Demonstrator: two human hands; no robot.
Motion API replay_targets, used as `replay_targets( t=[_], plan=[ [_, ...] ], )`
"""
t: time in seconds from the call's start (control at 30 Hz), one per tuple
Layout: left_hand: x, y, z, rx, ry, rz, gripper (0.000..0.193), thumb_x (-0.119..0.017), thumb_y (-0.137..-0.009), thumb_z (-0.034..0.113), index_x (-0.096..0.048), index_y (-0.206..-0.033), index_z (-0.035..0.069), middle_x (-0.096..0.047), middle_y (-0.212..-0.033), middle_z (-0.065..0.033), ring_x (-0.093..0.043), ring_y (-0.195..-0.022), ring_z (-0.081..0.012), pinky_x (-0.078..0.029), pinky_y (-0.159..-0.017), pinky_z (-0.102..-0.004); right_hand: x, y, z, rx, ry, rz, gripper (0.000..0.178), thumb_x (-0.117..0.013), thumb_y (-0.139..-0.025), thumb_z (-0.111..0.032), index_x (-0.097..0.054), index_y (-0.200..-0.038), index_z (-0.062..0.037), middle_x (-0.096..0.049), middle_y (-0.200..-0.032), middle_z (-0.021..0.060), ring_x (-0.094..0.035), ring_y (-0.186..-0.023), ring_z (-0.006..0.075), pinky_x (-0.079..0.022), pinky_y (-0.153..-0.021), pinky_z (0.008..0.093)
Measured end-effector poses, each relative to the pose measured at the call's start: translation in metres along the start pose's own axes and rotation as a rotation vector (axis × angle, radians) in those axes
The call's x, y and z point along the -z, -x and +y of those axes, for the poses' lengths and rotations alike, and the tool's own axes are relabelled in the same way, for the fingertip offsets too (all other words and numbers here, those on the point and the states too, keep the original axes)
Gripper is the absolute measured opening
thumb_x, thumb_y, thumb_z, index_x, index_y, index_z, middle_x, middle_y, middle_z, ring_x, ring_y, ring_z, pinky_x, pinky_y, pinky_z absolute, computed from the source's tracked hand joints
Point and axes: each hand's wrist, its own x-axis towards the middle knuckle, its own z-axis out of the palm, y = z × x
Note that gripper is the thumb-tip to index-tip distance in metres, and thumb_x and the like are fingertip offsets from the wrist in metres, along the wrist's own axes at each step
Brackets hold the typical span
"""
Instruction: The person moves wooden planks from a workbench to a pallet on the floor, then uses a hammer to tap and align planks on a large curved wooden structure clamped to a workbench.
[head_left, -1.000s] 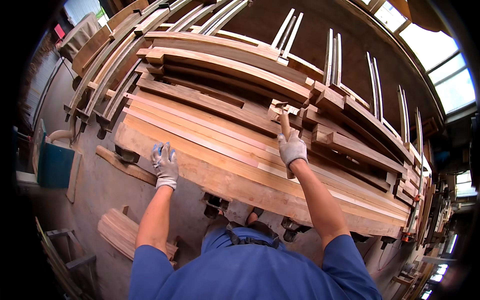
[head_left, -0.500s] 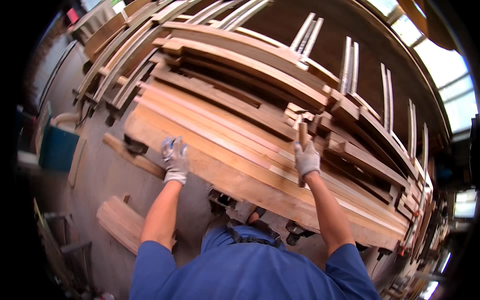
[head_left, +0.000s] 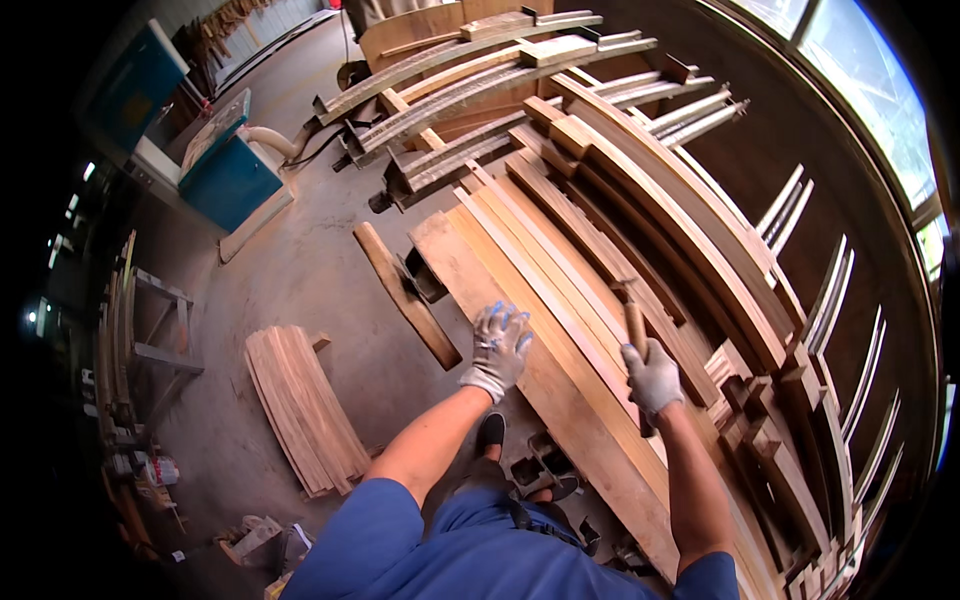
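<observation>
My left hand (head_left: 499, 350), in a pale glove with blue patches, rests on the wide board at the near edge of the long workpiece, fingers spread and empty. In my right hand (head_left: 654, 376), also gloved, is a hammer (head_left: 636, 318), gripped round its wooden handle with the small dark head pointing away from me. The hammer is over the narrow strips on the far side. The wide board (head_left: 560, 385) lies lengthwise beside several long, light strips (head_left: 540, 255). Whether the hammer touches the wood I cannot tell.
Beyond the strips lie thick dark beams (head_left: 600, 215) and stacked timber (head_left: 690, 230). Metal rails (head_left: 480, 95) stick out at the far end. A loose stick (head_left: 405, 295) and a stack of planks (head_left: 305, 410) are to my left, with a teal machine (head_left: 232, 180) farther off.
My view has turned left, so the workpiece now slants steeply and the teal machine shows fully. My left hand stays spread on the board; my right hand still holds the hammer.
</observation>
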Motion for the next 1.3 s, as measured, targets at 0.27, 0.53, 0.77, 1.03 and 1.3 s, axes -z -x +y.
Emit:
replay_targets(
  t=[0.27, 0.53, 0.77, 1.03, 1.3],
  plan=[
    [0.017, -0.007, 0.003, 0.032, 0.159, -0.006, 0.044, -0.074, -0.087, 0.023, -0.066, -0.129, 0.013, -0.058, -0.135, -0.0161, -0.048, -0.134, -0.0413, -0.034, -0.116, -0.0576, -0.108, -0.119, -0.122, 0.225, 0.216, -0.215, 0.051, -0.063, -0.099, -0.049, -0.064, -0.109, 0.0016, -0.073, -0.090, 0.0274, -0.074, -0.082, 0.0387, -0.057, -0.074, 0.0495],
    [0.011, -0.008, -0.007, 0.003, 0.229, 0.037, 0.042, -0.074, -0.086, 0.022, -0.065, -0.126, 0.012, -0.058, -0.128, -0.0136, -0.050, -0.129, -0.0390, -0.038, -0.111, -0.0557, -0.185, -0.202, -0.198, 0.370, 0.418, -0.223, 0.053, -0.061, -0.102, -0.047, -0.064, -0.111, 0.0046, -0.071, -0.087, 0.0228, -0.071, -0.075, 0.0330, -0.056, -0.070, 0.0454],
    [0.019, -0.013, -0.010, 0.006, 0.242, -0.014, 0.042, -0.075, -0.088, 0.022, -0.063, -0.126, 0.012, -0.055, -0.130, -0.0121, -0.049, -0.130, -0.0372, -0.038, -0.111, -0.0559, -0.206, -0.224, -0.207, 0.406, 0.500, -0.203, 0.053, -0.061, -0.103, -0.044, -0.064, -0.115, 0.0073, -0.071, -0.079, 0.0185, -0.070, -0.061, 0.0274, -0.056, -0.059, 0.0420],
    [0.018, -0.011, -0.011, 0.013, 0.245, -0.013, 0.041, -0.074, -0.088, 0.022, -0.062, -0.127, 0.012, -0.055, -0.130, -0.0119, -0.049, -0.130, -0.0370, -0.038, -0.112, -0.0561, -0.207, -0.220, -0.218, 0.362, 0.485, -0.269, 0.052, -0.057, -0.105, -0.041, -0.063, -0.117, 0.0098, -0.072, -0.083, 0.0227, -0.072, -0.063, 0.0298, -0.058, -0.060, 0.0427],
    [0.025, -0.015, -0.006, 0.010, 0.271, -0.018, 0.043, -0.075, -0.085, 0.019, -0.062, -0.126, 0.010, -0.055, -0.130, -0.0140, -0.049, -0.128, -0.0391, -0.038, -0.111, -0.0564, -0.182, -0.209, -0.183, 0.376, 0.584, -0.265, 0.052, -0.055, -0.105, -0.040, -0.062, -0.118, 0.0095, -0.073, -0.085, 0.0238, -0.073, -0.063, 0.0317, -0.059, -0.061, 0.0438]
  ],
)
